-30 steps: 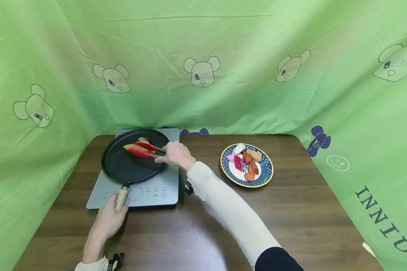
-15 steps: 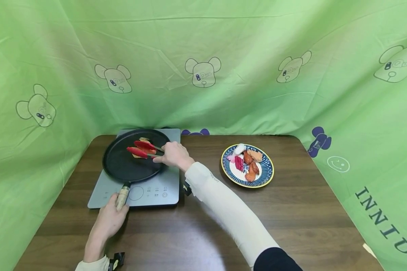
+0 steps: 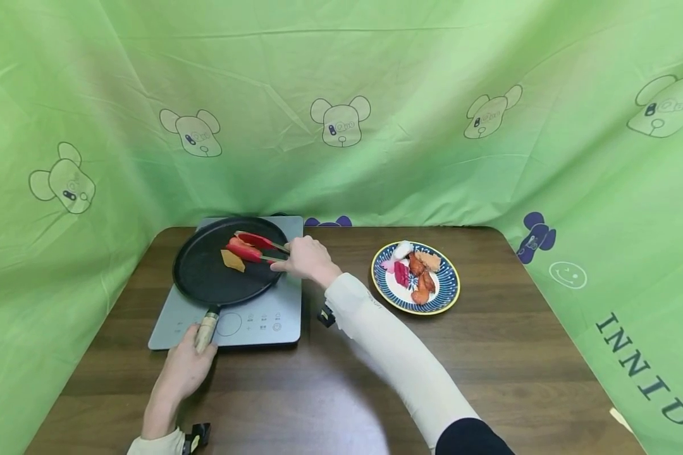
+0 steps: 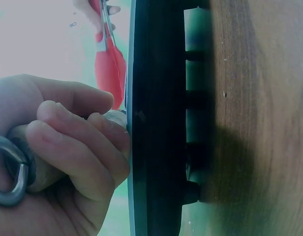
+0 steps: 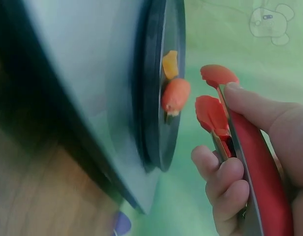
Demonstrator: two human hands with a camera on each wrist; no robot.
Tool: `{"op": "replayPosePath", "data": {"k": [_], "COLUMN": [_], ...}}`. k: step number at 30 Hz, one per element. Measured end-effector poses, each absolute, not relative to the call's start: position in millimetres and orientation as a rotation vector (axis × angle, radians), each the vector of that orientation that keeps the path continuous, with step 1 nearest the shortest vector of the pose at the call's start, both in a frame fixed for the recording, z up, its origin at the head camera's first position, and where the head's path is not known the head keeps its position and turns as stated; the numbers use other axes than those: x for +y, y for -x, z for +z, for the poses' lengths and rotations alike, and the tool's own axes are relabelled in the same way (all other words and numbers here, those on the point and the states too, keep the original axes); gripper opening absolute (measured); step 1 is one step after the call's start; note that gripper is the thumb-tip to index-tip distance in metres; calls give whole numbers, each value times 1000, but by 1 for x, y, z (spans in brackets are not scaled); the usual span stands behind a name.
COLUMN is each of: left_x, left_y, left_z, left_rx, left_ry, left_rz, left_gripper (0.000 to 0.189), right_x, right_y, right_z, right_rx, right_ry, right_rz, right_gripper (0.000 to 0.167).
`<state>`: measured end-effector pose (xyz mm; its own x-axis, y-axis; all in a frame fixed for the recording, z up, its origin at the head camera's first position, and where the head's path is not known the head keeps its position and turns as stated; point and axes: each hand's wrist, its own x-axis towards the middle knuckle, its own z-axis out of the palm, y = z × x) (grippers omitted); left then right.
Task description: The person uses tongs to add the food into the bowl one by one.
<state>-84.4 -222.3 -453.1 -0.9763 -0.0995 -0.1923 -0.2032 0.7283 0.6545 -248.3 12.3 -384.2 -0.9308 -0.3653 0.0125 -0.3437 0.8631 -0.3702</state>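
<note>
Tongs (image 3: 245,252) held above pan (image 3: 210,283)
Left hand (image 3: 186,368) grips the handle (image 3: 207,328), pan just ahead; right hand (image 3: 307,258) grips the tongs, orange food (image 5: 176,94) and yellow piece (image 3: 233,260) lying to its left

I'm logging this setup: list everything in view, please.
Table: one, brown, foreground
Curtain: one, green, behind the table
Hob: one, grey, table's left side
Pan: one, black, on the hob
Handle: one, pale, pan's near side
Tongs: one, red and metal, over pan
Yellow piece: one, yellow, in pan
Orange piece: one, orange, in pan
Plate: one, blue-white, right of hob
Food: several pieces, brown, white, pink, orange, on plate
Wrist cameras: two, black, wrists
Sleeves: two, mostly off-white, on arms
Left hand: one, bare, around handle
Right hand: one, bare, around tongs
</note>
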Motion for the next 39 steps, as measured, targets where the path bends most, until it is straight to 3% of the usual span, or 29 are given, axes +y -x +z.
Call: {"op": "replayPosePath", "data": {"k": [16,29,39], "left_x": [-226,-224,-225], "left_y": [85,86,87], "left_z": [-455,-455,-456], "left_rx": [2800,2786,2777], "left_ry": [228,221,240], "left_rz": [1077,1088,1091], "left_gripper": [54,55,56], "right_x": [81,133,183], "right_y": [234,217,198], "right_z": [-386,-386,-391], "right_rx": [3043,3108,3114], "right_ry": [529,510,405], "right_rz": [-605,-583,-683], "right_gripper": [34,50,38]}}
